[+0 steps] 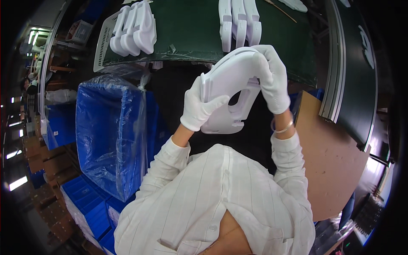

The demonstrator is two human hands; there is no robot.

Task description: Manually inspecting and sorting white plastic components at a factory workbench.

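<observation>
Between my two gloved hands is a white moulded plastic part [231, 74] with a curved outline and an oval opening, held up in front of my chest. My left hand [199, 105] grips its left edge, thumb laid across the face. On the upper right side, my right hand [272, 78] is closed around the rim, fingers curled over the top. Beyond it, several similar white parts [240, 23] stand in a row on the dark green table [187, 29]. Another group of white parts [134, 29] stands at the table's left end.
A white basket [102, 46] sits at the table's left corner. To my left is a blue crate [102, 136] lined with clear plastic film, with more blue crates [85, 204] below. A brown board [327, 161] and a metal-edged conveyor [340, 63] are at my right.
</observation>
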